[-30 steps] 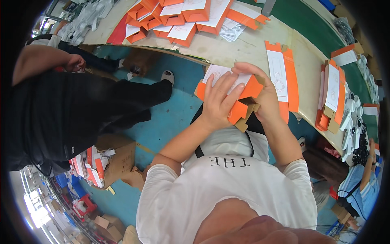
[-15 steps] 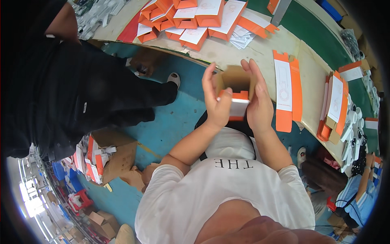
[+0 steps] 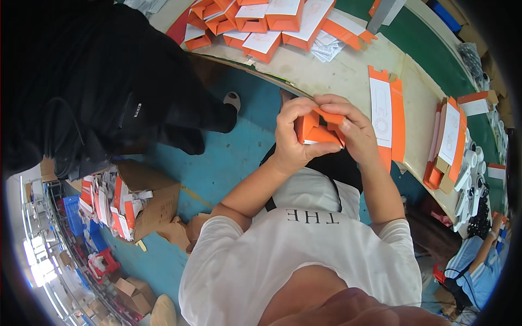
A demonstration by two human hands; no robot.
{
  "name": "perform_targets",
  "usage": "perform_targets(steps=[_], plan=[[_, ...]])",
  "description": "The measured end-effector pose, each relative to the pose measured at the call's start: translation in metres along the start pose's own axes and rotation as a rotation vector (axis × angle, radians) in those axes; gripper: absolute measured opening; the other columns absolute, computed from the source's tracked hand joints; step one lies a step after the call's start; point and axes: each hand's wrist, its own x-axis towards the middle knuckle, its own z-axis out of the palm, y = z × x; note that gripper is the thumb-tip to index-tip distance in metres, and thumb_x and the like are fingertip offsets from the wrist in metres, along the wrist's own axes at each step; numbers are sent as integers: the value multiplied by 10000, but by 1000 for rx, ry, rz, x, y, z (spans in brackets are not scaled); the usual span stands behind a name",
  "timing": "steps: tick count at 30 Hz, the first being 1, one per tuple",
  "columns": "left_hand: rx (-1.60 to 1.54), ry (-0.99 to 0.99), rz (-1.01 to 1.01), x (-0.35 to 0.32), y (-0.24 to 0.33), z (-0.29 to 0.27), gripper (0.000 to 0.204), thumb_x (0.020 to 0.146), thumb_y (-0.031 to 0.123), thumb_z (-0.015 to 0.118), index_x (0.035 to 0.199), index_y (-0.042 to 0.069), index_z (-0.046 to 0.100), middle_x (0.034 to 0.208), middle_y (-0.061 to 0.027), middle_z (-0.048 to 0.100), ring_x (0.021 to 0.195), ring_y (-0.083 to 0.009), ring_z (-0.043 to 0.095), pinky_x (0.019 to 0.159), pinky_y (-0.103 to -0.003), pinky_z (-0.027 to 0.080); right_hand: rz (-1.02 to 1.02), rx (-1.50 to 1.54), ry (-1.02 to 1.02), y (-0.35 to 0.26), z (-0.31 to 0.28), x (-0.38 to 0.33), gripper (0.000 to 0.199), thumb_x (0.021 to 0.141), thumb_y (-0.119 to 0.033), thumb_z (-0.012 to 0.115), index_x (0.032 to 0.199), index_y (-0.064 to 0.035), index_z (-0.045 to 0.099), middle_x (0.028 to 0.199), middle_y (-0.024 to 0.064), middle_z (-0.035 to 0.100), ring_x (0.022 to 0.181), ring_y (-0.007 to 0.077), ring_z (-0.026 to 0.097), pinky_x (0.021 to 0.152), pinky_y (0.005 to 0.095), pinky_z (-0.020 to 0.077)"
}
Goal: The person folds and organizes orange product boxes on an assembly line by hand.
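Observation:
An orange and white carton [image 3: 311, 133] is held up in front of me, over the table's near edge. My left hand [image 3: 291, 130] wraps round its left side, thumb along the lower edge. The fingers of my right hand [image 3: 356, 127] are closed on the orange flaps at the carton's right side. Those flaps are partly folded inward, and a dark gap shows between them. What lies inside the carton cannot be made out. To the right of my right hand, a flattened orange and white carton [image 3: 382, 111] lies on the table.
Several orange and white boxes [image 3: 263, 44] stand at the table's far left, beside folded paper sheets [image 3: 327, 46]. More flat cartons [image 3: 449, 130] are stacked at the right, near white parts [image 3: 468, 187]. A person in black [image 3: 136, 92] stands left, above a cardboard box [image 3: 155, 201] of cartons.
The carton has turned, so its orange flaps now show folded inward instead of its open brown inside. My hands have closed in around it. The person in black has shifted to the right.

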Motion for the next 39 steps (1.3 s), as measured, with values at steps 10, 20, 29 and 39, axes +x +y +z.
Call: perform_targets(steps=[10,20,29,39], plan=[[185,-197,23,10,9,-17,462,638,366,788,917,75,561,1073,-127,478,916,-262,521,759,-340,466,409,66,-41,-35,10,10,463,768,56,499,1217,-57,514,1261,83,465,1124,162,470,873,270,433],[375,-270,-16,16,1,-24,693,456,378,875,956,72,506,1073,-133,446,970,-267,484,792,-348,446,472,-105,-97,-21,6,32,509,797,51,479,1291,-72,474,1187,47,541,1009,104,523,837,221,441],[472,-362,-89,33,-4,-47,678,444,330,889,948,83,509,1057,-124,451,984,-279,475,820,-363,440,526,-193,-193,-11,6,59,479,823,3,509,1297,-45,457,1232,57,522,1103,137,493,949,267,386],[524,-245,-84,61,-13,-64,721,473,296,884,1020,61,476,1055,-124,432,972,-294,483,814,-367,442,-500,-1886,92,66,-108,136,189,760,-96,554,914,-80,663,1029,55,623,1000,241,556,882,349,429]])
